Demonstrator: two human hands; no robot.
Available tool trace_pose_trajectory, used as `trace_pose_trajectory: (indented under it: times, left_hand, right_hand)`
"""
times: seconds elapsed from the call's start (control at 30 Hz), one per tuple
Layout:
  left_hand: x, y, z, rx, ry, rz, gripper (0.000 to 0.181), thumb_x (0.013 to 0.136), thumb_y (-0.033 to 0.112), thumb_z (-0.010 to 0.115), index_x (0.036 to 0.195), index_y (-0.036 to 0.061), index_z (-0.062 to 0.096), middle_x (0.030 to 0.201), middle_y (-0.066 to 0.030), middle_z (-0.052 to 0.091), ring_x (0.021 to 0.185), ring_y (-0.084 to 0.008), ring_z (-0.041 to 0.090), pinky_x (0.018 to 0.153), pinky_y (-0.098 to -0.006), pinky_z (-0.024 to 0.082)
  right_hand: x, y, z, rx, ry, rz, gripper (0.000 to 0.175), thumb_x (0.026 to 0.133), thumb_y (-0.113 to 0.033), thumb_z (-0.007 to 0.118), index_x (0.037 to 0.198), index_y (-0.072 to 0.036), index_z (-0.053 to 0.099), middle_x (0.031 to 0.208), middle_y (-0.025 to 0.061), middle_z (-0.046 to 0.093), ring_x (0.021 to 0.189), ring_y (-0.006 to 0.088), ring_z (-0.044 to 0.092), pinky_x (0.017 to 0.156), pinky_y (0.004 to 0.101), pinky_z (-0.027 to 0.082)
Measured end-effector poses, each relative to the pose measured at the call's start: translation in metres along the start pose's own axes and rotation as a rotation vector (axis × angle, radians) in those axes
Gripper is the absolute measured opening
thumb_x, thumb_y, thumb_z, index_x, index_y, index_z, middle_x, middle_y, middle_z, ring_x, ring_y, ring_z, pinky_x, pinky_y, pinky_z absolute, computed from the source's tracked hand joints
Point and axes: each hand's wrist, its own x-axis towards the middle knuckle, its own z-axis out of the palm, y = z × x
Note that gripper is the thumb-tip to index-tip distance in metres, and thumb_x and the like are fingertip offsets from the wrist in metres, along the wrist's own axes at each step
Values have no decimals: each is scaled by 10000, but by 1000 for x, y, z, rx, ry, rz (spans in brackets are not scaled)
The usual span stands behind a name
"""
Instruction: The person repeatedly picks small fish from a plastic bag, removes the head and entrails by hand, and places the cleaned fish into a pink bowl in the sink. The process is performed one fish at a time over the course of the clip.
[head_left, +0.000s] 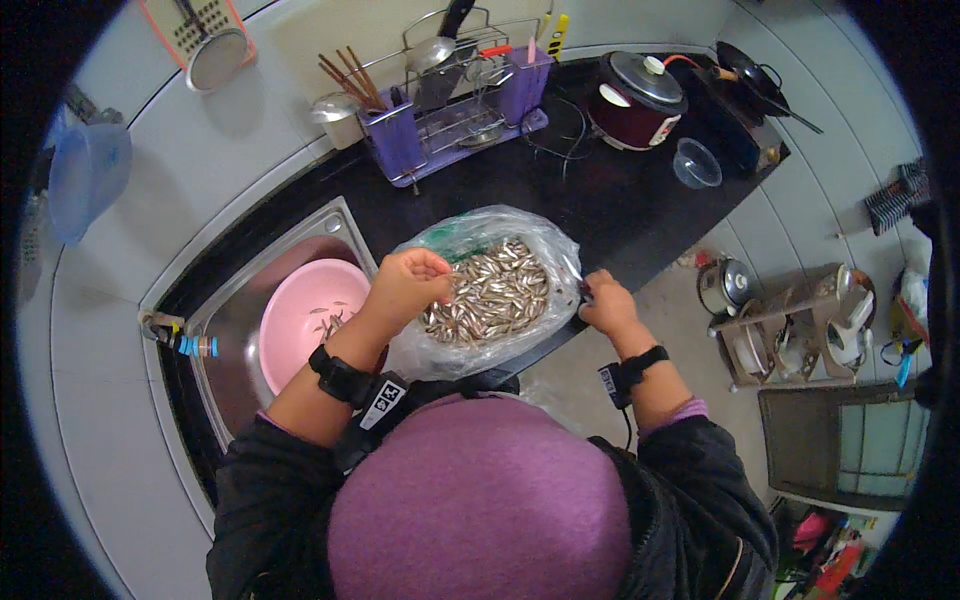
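Observation:
Many small silvery fish (499, 292) lie heaped in an open clear plastic bag (480, 360) on the black countertop. Over the bag's left side is my left hand (411, 289), thumb and fingers pinched together; whether a fish is between them cannot be told. My right hand (607, 304) is at the bag's right edge, closed around a small dark-handled tool (586, 289), its kind unclear. Left of the bag, a pink plastic basin (289, 322) stands in the steel sink (236, 330) with several small fish (330, 319) inside, partly hidden by my left forearm.
Behind the bag stands a purple dish rack (450, 146) with chopsticks and utensils. A dark red rice cooker (637, 112), a clear plastic bowl (697, 163) and a gas stove (720, 112) with a black wok (754, 79) are at the back right. The faucet (161, 326) is far left.

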Motion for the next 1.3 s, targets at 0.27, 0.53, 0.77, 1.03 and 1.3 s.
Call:
trace_pose_trajectory:
  times: [0.27, 0.53, 0.77, 1.03, 1.3]
  left_hand:
    - [-1, 7, 1, 35, -1, 78, 124, 710, 17, 614, 803, -47, 561, 676, -51, 580, 584, -78, 544, 550, -194, 445]
    - [-6, 18, 6, 513, 90, 270, 76, 647, 12, 621, 713, -2, 585, 591, -31, 568, 546, -51, 521, 513, -189, 430]
    - [-7, 16, 6, 603, 124, 363, 77, 626, 12, 624, 689, 5, 581, 588, -54, 571, 528, -83, 543, 502, -210, 439]
    - [-4, 17, 10, 640, 115, 409, 75, 621, 13, 617, 682, 6, 574, 580, -59, 563, 517, -103, 547, 495, -220, 440]
    - [-5, 19, 11, 701, 115, 475, 72, 616, 7, 604, 676, 2, 564, 593, -77, 555, 507, -123, 545, 482, -237, 434]
  right_hand:
    - [-10, -53, -89, 276, 82, -342, 319, 590, -99, 590, 907, -58, 590, 849, 113, 571, 737, 272, 572, 639, 335, 464]
    - [-8, -136, -129, -164, 61, -758, 379, 581, -98, 612, 959, -76, 582, 784, 55, 564, 697, 223, 573, 588, 326, 463]
    - [-4, -141, -128, -311, 76, -778, 302, 636, -75, 557, 937, -76, 587, 741, 56, 564, 672, 221, 579, 542, 319, 459]
    - [0, -139, -122, -317, 59, -805, 247, 681, -84, 510, 914, -70, 588, 730, 63, 571, 625, 228, 584, 516, 322, 456]
    - [0, -142, -126, -352, 41, -820, 245, 691, -81, 500, 920, -61, 587, 738, 67, 573, 623, 233, 587, 510, 321, 456]
